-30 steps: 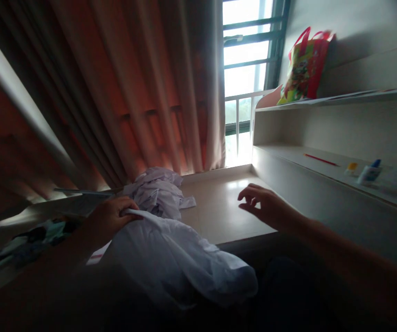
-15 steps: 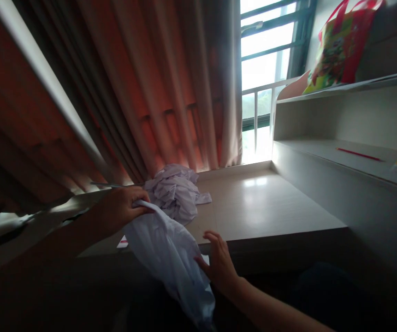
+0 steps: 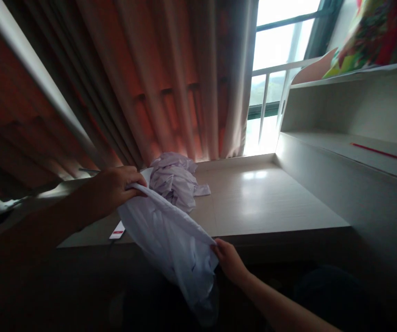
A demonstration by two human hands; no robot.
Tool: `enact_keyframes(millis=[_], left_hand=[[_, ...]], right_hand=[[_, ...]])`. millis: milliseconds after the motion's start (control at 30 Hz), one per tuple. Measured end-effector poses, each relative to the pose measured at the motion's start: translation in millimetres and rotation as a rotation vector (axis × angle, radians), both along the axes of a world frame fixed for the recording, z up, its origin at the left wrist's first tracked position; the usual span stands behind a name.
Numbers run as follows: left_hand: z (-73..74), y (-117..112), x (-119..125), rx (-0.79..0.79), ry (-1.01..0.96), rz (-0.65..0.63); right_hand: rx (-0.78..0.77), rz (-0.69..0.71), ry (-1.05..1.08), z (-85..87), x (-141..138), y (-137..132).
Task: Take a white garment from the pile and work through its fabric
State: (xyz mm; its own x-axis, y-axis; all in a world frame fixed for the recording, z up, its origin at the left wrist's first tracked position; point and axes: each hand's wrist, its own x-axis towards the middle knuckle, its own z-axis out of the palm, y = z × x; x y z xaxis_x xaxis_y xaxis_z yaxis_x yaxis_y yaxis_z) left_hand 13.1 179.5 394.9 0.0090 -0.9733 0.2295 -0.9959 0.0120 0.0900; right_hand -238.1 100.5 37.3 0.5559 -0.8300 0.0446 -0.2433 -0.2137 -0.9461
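Between my two hands a piece of white cloth (image 3: 170, 235), which looks like a garment, is stretched along its upper edge and hangs down in folds past the desk's front edge. My left hand (image 3: 124, 184) pinches its upper left end above the desk. At its right end my right hand (image 3: 228, 256) grips the edge between thumb and fingers, lower and nearer to me. Behind the cloth, a crumpled heap of white cloth (image 3: 175, 180) lies on the desk (image 3: 253, 198) against the curtain. The lower part of the held cloth fades into shadow.
A white and red card-like item (image 3: 117, 230) lies near the desk's front edge, left of the cloth. Curtains (image 3: 170, 83) hang behind the desk, beside a barred window (image 3: 277, 60). At right, a shelf unit (image 3: 322, 138) holds a red pencil (image 3: 378, 151) and a colourful bag (image 3: 367, 41).
My right hand, open beside the cloth before, has closed on its edge. The upper edge is now pulled straighter between my hands. The camera view has shifted slightly.
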Motion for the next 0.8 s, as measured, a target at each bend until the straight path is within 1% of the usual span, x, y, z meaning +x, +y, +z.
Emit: enact_keyframes(millis=[67, 133, 200, 267, 367, 433, 500, 533, 600, 633, 667, 733, 767, 800], left_hand=[[-8.4, -8.6, 13.8, 0.05, -0.015, 0.006], [-18.8, -17.0, 26.9, 0.089, 0.006, 0.03], [-28.6, -24.5, 37.2, 0.102, 0.052, 0.056], [-35.6, -31.1, 44.0, 0.086, 0.119, 0.067], [-38.9, -41.0, 48.1, 0.029, 0.211, 0.059], [-36.7, -49.9, 47.3, -0.044, 0.228, 0.08], [-30.9, -62.1, 44.2, -0.137, 0.178, 0.096], [-26.8, -69.6, 41.9, -0.177, 0.132, 0.087], [-16.7, -86.6, 36.5, -0.23, 0.04, 0.064], [-11.4, -95.8, 33.7, -0.255, 0.03, 0.079], [-6.5, -105.1, 31.1, -0.282, 0.06, 0.114], [0.4, -123.4, 26.6, -0.354, 0.187, 0.195], [1.4, -132.3, 24.7, -0.384, 0.238, 0.209], [0.5, -140.7, 22.9, -0.395, 0.265, 0.198]], right_hand=[[-0.028, -0.087, -0.026, 9.7, -20.9, -24.0], [-0.049, -0.171, -0.04, 29.3, -41.9, -49.9], [-0.072, -0.251, -0.084, 57.1, -61.3, -72.5], [-0.127, -0.326, -0.142, 90.0, -78.8, -88.9], [-0.288, -0.426, -0.179, 140.9, -100.8, -105.2], [-0.45, -0.524, -0.152, 172.1, -111.7, -116.2], [-0.653, -0.583, -0.082, 201.8, -118.7, -130.5], [-0.75, -0.568, -0.023, 216.6, -120.7, -138.7], [-0.879, -0.488, 0.095, 246.6, -122.6, -155.4], [-0.919, -0.471, 0.125, 261.2, -123.1, -163.3], [-0.957, -0.494, 0.121, 274.7, -123.5, -170.8], [-1.026, -0.614, 0.062, 294.9, -124.6, -185.0], [-1.057, -0.669, 0.047, 300.2, -125.3, -192.1], [-1.077, -0.694, 0.067, 301.6, -126.1, -199.3]])
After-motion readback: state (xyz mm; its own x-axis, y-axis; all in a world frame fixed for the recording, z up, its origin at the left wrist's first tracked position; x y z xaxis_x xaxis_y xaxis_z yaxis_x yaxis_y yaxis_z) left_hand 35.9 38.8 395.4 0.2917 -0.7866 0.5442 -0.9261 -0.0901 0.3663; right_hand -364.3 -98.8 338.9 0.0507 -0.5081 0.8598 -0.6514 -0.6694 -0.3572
